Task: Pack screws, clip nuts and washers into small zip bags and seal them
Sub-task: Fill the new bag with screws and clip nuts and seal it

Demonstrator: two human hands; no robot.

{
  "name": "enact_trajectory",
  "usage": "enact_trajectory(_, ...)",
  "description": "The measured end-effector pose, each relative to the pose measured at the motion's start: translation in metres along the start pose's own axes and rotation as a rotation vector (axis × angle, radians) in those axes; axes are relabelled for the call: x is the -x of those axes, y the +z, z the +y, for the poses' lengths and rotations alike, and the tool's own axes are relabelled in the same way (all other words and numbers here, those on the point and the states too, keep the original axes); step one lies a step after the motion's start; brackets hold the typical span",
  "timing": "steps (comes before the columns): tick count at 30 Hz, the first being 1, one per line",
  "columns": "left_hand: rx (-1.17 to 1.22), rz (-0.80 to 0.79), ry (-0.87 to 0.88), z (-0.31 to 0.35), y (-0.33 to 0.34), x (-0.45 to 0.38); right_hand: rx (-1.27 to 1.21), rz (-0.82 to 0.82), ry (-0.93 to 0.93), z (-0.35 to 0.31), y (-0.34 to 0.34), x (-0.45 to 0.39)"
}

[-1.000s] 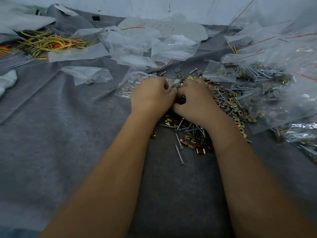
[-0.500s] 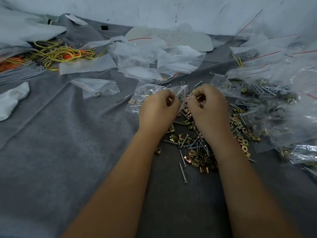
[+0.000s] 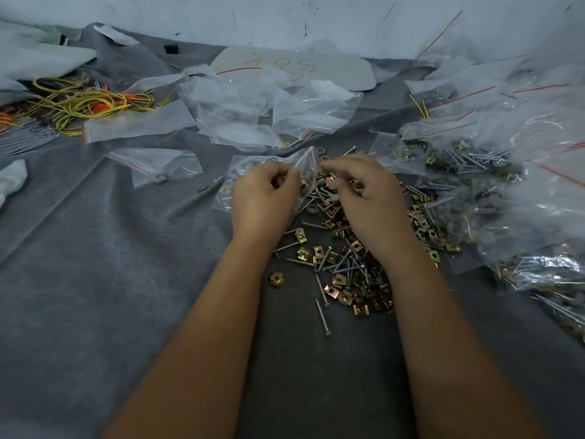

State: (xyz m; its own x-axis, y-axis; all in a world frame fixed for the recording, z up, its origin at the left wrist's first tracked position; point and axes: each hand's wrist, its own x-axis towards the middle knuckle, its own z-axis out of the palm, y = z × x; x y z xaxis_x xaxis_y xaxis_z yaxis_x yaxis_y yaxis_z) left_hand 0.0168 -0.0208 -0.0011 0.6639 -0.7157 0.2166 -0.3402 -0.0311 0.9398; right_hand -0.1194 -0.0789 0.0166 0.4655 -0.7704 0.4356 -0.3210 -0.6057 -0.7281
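Pinching the zip bag (image 3: 304,161) mouth in your left hand (image 3: 264,198), feed in whatever small piece your curled right hand (image 3: 364,198) holds.

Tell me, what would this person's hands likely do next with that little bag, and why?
Probably drop the small parts into the bag. The left hand pinches the small zip bag by its upper edge, held above the loose pile of screws and clip nuts. The right hand is curled right beside the bag's edge and seems to hold small pieces, though they are hard to make out.
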Motion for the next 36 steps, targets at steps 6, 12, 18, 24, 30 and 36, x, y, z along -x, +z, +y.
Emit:
enact_trajectory(6,-0.017,0.016,0.0,-0.004,0.0,-0.004,0.591,-0.173,-0.102,0.007,0.007,0.002)
enact_trajectory(12,-0.126,0.078,0.082,-0.009,0.0,-0.006,0.678,-0.136,-0.112,0.006,0.017,0.003)
enact_trajectory(18,-0.116,0.082,0.065,-0.012,0.0,-0.007,0.704,-0.158,-0.1,0.007,0.025,0.004)
enact_trajectory(24,-0.085,0.019,0.101,-0.009,0.001,-0.004,0.331,0.099,-0.117,0.0,0.022,0.001)
enact_trajectory(30,0.048,-0.038,0.144,-0.003,0.0,0.001,0.368,0.025,-0.131,0.003,0.031,0.003)
enact_trajectory(36,0.037,0.15,0.027,-0.004,0.0,-0.004,0.145,0.072,-0.016,0.001,0.023,-0.003)
